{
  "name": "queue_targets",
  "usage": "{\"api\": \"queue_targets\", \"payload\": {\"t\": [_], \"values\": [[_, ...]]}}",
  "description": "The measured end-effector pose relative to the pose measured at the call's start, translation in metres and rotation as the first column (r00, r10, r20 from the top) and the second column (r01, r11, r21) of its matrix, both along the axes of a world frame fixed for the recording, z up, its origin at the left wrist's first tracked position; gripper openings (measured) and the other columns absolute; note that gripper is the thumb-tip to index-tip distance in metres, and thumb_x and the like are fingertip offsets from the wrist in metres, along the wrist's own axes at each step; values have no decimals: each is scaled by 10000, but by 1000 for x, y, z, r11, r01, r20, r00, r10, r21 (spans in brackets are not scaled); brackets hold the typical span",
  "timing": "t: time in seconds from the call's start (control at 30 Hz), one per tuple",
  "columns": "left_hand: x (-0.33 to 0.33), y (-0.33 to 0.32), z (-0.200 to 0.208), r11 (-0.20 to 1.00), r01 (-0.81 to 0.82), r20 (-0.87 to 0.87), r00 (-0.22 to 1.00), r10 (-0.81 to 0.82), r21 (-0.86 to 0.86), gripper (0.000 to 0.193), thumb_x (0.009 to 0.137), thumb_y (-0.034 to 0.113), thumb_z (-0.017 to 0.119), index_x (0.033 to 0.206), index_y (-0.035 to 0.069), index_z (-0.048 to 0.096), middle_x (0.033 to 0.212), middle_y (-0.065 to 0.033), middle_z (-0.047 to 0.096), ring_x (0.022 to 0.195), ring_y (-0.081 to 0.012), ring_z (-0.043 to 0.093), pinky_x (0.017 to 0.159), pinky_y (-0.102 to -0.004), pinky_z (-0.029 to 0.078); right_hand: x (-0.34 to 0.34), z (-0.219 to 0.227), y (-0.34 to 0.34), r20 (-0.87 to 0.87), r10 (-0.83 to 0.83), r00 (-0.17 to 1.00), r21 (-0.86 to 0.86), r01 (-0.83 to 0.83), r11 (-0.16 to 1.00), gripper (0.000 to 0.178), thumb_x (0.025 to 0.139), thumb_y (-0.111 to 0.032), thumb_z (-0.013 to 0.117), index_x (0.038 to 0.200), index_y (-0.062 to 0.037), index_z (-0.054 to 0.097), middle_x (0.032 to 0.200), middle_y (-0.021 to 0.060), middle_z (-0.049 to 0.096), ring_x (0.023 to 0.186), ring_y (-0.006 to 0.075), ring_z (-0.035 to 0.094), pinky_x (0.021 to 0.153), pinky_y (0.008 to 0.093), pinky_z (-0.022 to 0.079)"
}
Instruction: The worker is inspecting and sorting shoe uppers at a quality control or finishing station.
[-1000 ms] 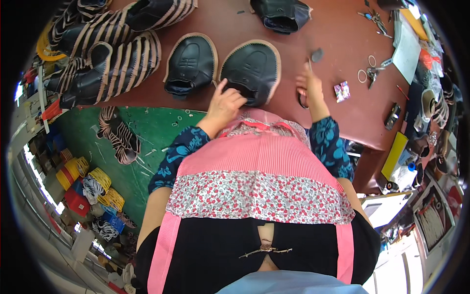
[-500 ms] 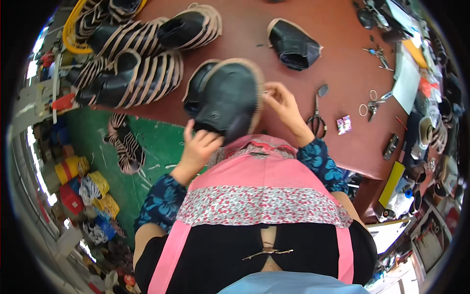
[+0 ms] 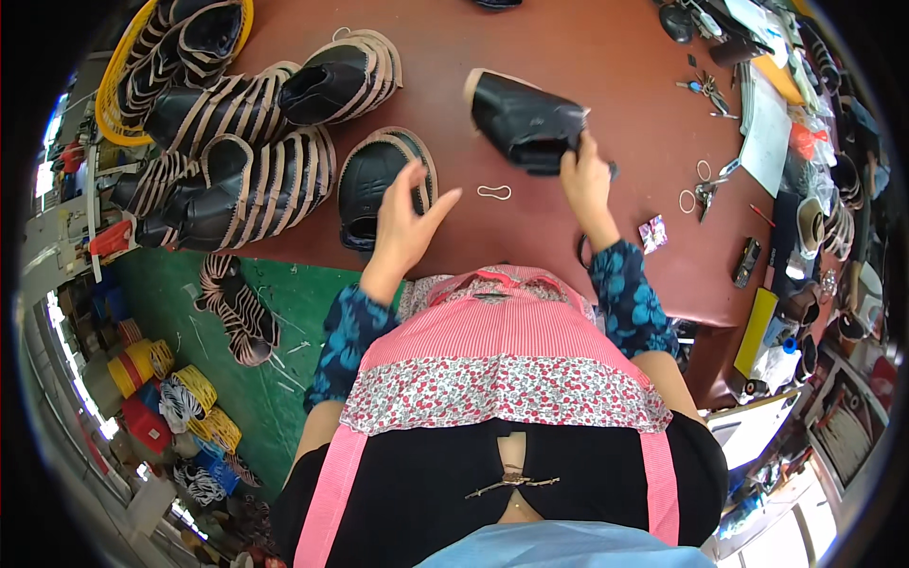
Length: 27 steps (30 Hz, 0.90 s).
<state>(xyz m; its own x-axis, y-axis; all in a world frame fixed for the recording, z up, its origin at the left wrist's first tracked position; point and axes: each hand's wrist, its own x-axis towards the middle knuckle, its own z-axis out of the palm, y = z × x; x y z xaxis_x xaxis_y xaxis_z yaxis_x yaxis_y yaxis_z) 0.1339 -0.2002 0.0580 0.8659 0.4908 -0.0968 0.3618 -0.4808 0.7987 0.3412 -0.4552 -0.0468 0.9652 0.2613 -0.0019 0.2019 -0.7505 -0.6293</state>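
My right hand (image 3: 589,186) grips one edge of a black leather shoe upper (image 3: 511,106) with a tan rim, tilted above the table to the right. My left hand (image 3: 405,220) is open, thumb and fingers spread, over the near right edge of a pair of stacked black shoe uppers (image 3: 365,180). I cannot tell whether its fingertips touch them. Between my hands a small pale loop of cord (image 3: 494,192) lies on the red-brown table (image 3: 473,237). Scissors (image 3: 583,250) are mostly hidden behind my right hand and wrist.
Rows of black uppers with tan strips (image 3: 275,185) cover the table's left, beside a yellow basket (image 3: 106,104) of more. To the right lie small snips (image 3: 704,197), keys (image 3: 705,87), a small packet (image 3: 653,233) and white paper (image 3: 765,128). Striped pieces (image 3: 237,308) lie on the green floor.
The upper that both hands held is now on the stack at left, and my left hand has let go. My right hand has moved right and taken the other upper. The cord loop now shows.
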Motion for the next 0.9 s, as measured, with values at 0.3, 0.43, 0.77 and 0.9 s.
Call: {"api": "queue_targets", "payload": {"t": [0.3, 0.43, 0.77, 0.9], "values": [[5, -27, -165, 988, -145, -245, 961, 129, -50, 1316, 835, 373, 955, 1720, -99, 103, 1696, -344, 370, 1587, -431, 391, 1319, -443, 313, -12, -54, -82, 104, -186, 977, -56, 192, 980, 446, 952, -439, 821, 1066, -11, 768, 1023, 202, 783, 995, 412, 728, 867, 502, 591], [12, -34, -165, 978, -108, -261, 963, 58, -179, 1271, 857, 342, 942, 1774, 24, 121, 1705, -319, 404, 1559, -401, 456, 1276, -423, 379, 41, -110, -103, -76, -231, 970, -206, 211, 955, 503, 920, -476, 824, 1123, -29, 711, 1052, 211, 762, 1173, 446, 688, 965, 534, 571], [15, -34, -176, 991, -132, -517, 848, 119, 12, 1248, 866, 447, 903, 1776, 91, 126, 1579, -383, 519, 1426, -526, 545, 1225, -537, 424, -74, -92, 30, -319, 565, 761, -172, -633, 755, 344, 1033, -381, 710, 1115, -50, 666, 1040, 232, 793, 1016, 433, 774, 853, 550, 621], [14, -40, -175, 992, -111, -528, 841, 121, 51, 1232, 889, 413, 897, 1780, 125, 97, 1623, -394, 435, 1450, -552, 502, 1216, -554, 427, -53, -86, 25, -414, 553, 723, -315, -684, 658, 371, 1037, -418, 690, 1106, -54, 719, 946, 211, 800, 929, 434, 791, 787, 552, 629]]}}
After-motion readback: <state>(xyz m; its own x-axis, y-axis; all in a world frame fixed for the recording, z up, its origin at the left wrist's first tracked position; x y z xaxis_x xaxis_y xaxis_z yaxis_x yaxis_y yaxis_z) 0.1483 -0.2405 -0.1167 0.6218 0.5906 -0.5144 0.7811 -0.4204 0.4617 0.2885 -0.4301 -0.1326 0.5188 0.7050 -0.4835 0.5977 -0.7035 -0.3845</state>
